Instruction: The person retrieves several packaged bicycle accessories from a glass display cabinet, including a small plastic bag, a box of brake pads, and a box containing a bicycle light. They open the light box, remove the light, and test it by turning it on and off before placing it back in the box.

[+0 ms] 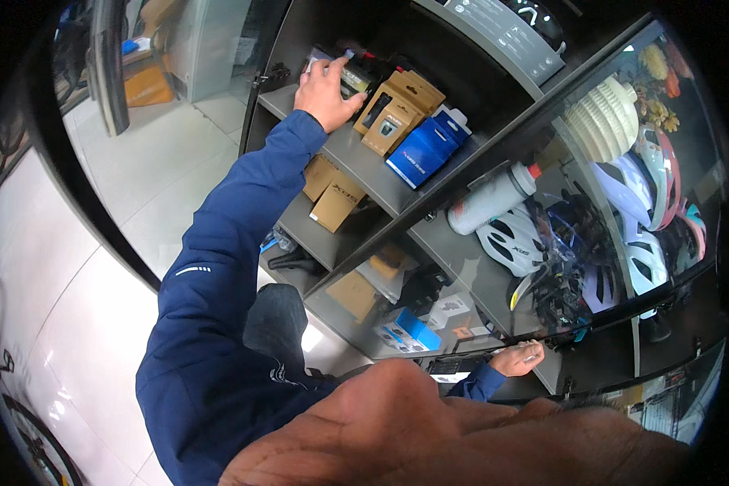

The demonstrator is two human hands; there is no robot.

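My left hand (324, 93) reaches onto the upper shelf of a dark cabinet. Its fingers are spread over a small yellow-green package (354, 78), touching the small packs at the shelf's left end. Beside it stand brown cardboard boxes (391, 121) with dark window cutouts, then a blue box (428, 148) with its top flap raised. Lower and to the right, my right hand (520, 358) is closed near the bottom edge of a glass cabinet door (482, 267). Something pale shows at its fingertips, too small to name.
Brown boxes (338, 202) sit one shelf down. Behind the glass are a grey bottle (494, 198), a white bike helmet (512, 241), more helmets and a blue-and-white box (413, 330). A grey printed box (506, 40) lies on top. Bicycle wheel (36, 449) at lower left, on pale floor tiles.
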